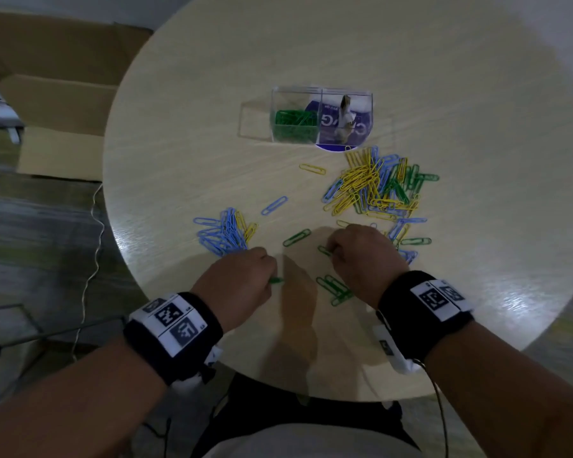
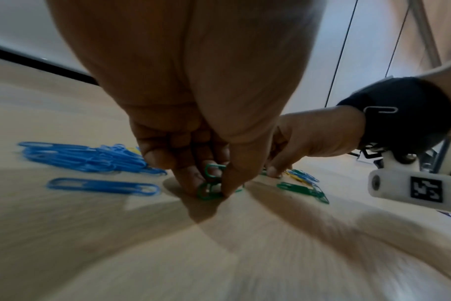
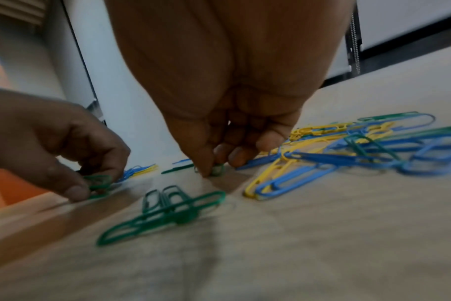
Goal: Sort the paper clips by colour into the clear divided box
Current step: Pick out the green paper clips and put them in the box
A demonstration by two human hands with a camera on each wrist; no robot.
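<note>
We see green clips [image 1: 291, 122] in the clear box [image 1: 321, 94], a blue heap [image 1: 220, 231] near the pale wood-grain table's [image 1: 444, 77] left edge, and a yellow, blue and green tangle [image 1: 376, 185] towards its right. Our black wristbands [image 1: 420, 312] carry black-and-white square codes.

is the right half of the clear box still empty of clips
Yes, empty of clips: the clear divided box's right compartment shows only the printed label beneath; green paper clips fill the left.

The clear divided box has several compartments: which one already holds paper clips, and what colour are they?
The middle compartment of the clear divided box holds green clips only. The compartment to its right shows no clips, and the left one looks bare.
</note>
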